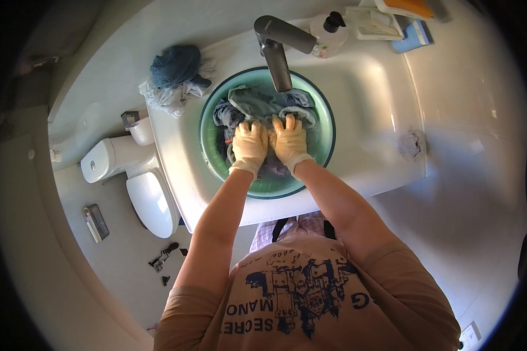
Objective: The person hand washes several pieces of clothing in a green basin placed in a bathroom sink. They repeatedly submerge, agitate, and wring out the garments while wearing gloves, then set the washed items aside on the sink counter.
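Observation:
A round green plastic basin [267,188] with a dark rim stands in the white sink and holds water and wet grey and dark clothes [254,103]. Both hands wear pale yellow rubber gloves. My left hand [249,145] lies on the clothes left of the basin's middle, its fingers bent into the fabric. Just to the right, close beside it, my right hand [288,139] presses on the grey cloth with bent fingers. Whether either hand grips the fabric cannot be told. Above the basin's back edge hangs a dark grey faucet [277,66].
Blue and white wet cloths [175,66] lie heaped on the sink's back left corner. A pump bottle [328,37], a soap dish [373,24] and a blue tube [410,37] stand along the back ledge. A crumpled cloth [410,145] rests at the right rim. A toilet [151,204] is at left.

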Demonstrator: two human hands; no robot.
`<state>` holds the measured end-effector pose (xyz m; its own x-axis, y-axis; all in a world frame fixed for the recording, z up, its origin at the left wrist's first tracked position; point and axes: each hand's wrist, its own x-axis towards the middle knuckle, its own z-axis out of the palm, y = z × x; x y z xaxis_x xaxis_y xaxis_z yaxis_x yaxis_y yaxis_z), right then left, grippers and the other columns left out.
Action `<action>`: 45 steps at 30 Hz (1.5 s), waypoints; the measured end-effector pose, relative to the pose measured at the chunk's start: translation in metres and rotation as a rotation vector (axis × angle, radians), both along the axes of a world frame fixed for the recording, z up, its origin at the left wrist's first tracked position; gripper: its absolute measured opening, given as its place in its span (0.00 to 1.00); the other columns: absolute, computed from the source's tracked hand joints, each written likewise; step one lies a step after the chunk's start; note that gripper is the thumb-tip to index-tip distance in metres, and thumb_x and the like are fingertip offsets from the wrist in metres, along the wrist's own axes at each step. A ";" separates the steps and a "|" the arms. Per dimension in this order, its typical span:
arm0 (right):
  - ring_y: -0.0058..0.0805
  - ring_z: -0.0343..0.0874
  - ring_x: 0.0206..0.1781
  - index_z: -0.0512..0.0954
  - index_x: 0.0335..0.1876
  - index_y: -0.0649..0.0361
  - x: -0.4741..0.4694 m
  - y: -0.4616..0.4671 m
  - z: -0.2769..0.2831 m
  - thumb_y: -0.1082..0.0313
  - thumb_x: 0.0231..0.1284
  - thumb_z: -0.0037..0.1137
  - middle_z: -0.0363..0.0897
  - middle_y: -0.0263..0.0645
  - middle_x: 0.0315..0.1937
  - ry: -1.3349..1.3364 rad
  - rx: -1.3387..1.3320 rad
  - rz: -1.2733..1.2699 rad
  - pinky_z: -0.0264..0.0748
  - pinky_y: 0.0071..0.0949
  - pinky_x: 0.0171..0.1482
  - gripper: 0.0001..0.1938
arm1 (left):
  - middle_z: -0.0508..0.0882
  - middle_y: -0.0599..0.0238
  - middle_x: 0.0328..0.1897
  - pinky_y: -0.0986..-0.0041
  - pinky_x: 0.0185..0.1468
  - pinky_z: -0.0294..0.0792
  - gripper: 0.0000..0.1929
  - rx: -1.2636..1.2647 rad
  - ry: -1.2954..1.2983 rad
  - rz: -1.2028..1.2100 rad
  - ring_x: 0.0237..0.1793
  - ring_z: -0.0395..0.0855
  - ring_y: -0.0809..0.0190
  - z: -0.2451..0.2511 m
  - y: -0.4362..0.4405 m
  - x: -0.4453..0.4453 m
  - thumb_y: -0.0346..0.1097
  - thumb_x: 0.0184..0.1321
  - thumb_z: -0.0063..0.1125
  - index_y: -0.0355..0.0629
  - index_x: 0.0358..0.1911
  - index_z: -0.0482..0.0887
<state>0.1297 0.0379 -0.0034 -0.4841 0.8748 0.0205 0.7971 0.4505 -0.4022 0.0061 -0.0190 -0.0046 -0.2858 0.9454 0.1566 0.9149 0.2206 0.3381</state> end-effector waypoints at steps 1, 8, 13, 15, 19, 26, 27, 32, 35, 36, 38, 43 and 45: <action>0.49 0.71 0.52 0.73 0.57 0.47 -0.001 0.005 -0.004 0.56 0.58 0.59 0.64 0.45 0.54 -0.025 -0.027 0.023 0.78 0.44 0.46 0.21 | 0.75 0.50 0.43 0.53 0.37 0.74 0.13 -0.046 -0.004 -0.004 0.38 0.78 0.42 -0.001 0.004 0.000 0.43 0.61 0.55 0.47 0.45 0.76; 0.52 0.81 0.46 0.78 0.46 0.56 -0.017 0.061 0.008 0.60 0.64 0.51 0.76 0.51 0.46 -0.118 -0.419 0.176 0.78 0.47 0.48 0.11 | 0.81 0.53 0.33 0.52 0.38 0.74 0.11 -0.262 -0.065 -0.007 0.35 0.83 0.43 0.002 0.044 -0.014 0.43 0.63 0.52 0.44 0.38 0.77; 0.53 0.82 0.43 0.80 0.44 0.58 0.002 0.066 0.068 0.50 0.68 0.51 0.79 0.53 0.42 0.076 -0.352 0.171 0.79 0.46 0.46 0.18 | 0.81 0.52 0.31 0.59 0.41 0.73 0.14 -0.236 -0.800 0.288 0.33 0.82 0.46 0.064 0.042 -0.024 0.43 0.65 0.52 0.38 0.39 0.80; 0.51 0.80 0.41 0.78 0.47 0.57 0.015 0.030 0.076 0.50 0.64 0.56 0.73 0.48 0.41 0.216 -0.167 0.102 0.79 0.43 0.44 0.18 | 0.81 0.51 0.37 0.57 0.41 0.71 0.10 0.074 -0.111 -0.048 0.36 0.78 0.43 0.049 0.008 -0.025 0.36 0.65 0.52 0.40 0.45 0.80; 0.51 0.72 0.51 0.72 0.59 0.58 0.018 -0.010 0.029 0.54 0.60 0.59 0.67 0.49 0.51 0.078 -0.027 0.028 0.75 0.45 0.49 0.24 | 0.74 0.49 0.42 0.53 0.47 0.68 0.22 0.075 -0.120 0.231 0.43 0.74 0.42 0.026 -0.013 0.020 0.40 0.63 0.56 0.41 0.59 0.70; 0.46 0.77 0.50 0.77 0.49 0.56 -0.002 0.013 -0.016 0.66 0.58 0.53 0.72 0.49 0.49 -0.056 -0.128 0.053 0.76 0.44 0.46 0.14 | 0.77 0.47 0.43 0.51 0.41 0.73 0.16 -0.211 -0.085 0.212 0.42 0.79 0.42 -0.009 0.010 0.010 0.46 0.65 0.51 0.45 0.48 0.71; 0.46 0.79 0.49 0.78 0.48 0.56 -0.005 0.019 -0.020 0.66 0.58 0.52 0.74 0.49 0.48 -0.059 -0.186 0.054 0.77 0.44 0.46 0.13 | 0.78 0.48 0.43 0.50 0.40 0.75 0.15 -0.239 -0.079 0.207 0.41 0.81 0.42 -0.014 0.012 0.008 0.47 0.65 0.50 0.46 0.47 0.71; 0.46 0.75 0.60 0.77 0.50 0.62 -0.009 0.062 0.032 0.54 0.65 0.51 0.75 0.59 0.55 -0.147 -0.575 0.206 0.72 0.41 0.60 0.19 | 0.83 0.44 0.43 0.54 0.44 0.75 0.19 -0.249 -0.156 0.208 0.41 0.83 0.41 0.006 0.017 -0.008 0.50 0.63 0.55 0.42 0.47 0.76; 0.52 0.74 0.59 0.73 0.61 0.61 0.024 0.048 0.064 0.54 0.52 0.68 0.73 0.54 0.55 0.121 -0.397 0.171 0.70 0.44 0.60 0.32 | 0.87 0.53 0.38 0.60 0.46 0.76 0.12 -0.001 -0.435 0.383 0.42 0.84 0.48 0.057 0.008 -0.002 0.40 0.59 0.64 0.44 0.42 0.82; 0.52 0.73 0.57 0.69 0.66 0.59 0.028 0.038 0.081 0.54 0.47 0.73 0.70 0.51 0.54 0.085 -0.345 0.188 0.69 0.45 0.59 0.39 | 0.87 0.53 0.38 0.61 0.46 0.76 0.11 0.097 -0.541 0.379 0.41 0.85 0.48 0.071 0.005 0.004 0.38 0.59 0.64 0.43 0.42 0.82; 0.51 0.74 0.56 0.68 0.67 0.57 0.035 0.024 0.085 0.55 0.47 0.73 0.70 0.51 0.53 0.267 -0.217 0.243 0.70 0.45 0.57 0.39 | 0.87 0.51 0.38 0.63 0.44 0.77 0.11 0.233 -0.726 0.342 0.39 0.86 0.47 0.109 0.007 0.030 0.36 0.60 0.63 0.42 0.43 0.82; 0.33 0.79 0.44 0.76 0.53 0.58 0.043 0.042 0.036 0.67 0.57 0.61 0.80 0.39 0.41 0.923 -0.600 0.048 0.75 0.31 0.48 0.18 | 0.83 0.49 0.44 0.60 0.54 0.71 0.18 0.433 -0.625 0.095 0.47 0.80 0.45 0.154 0.010 0.086 0.34 0.61 0.60 0.40 0.54 0.78; 0.25 0.79 0.44 0.77 0.51 0.59 0.041 0.029 0.073 0.71 0.59 0.58 0.81 0.35 0.43 1.029 -0.726 0.042 0.76 0.26 0.47 0.14 | 0.72 0.61 0.60 0.62 0.62 0.64 0.29 0.621 -1.105 0.320 0.56 0.71 0.57 0.106 -0.017 0.088 0.43 0.64 0.62 0.46 0.66 0.67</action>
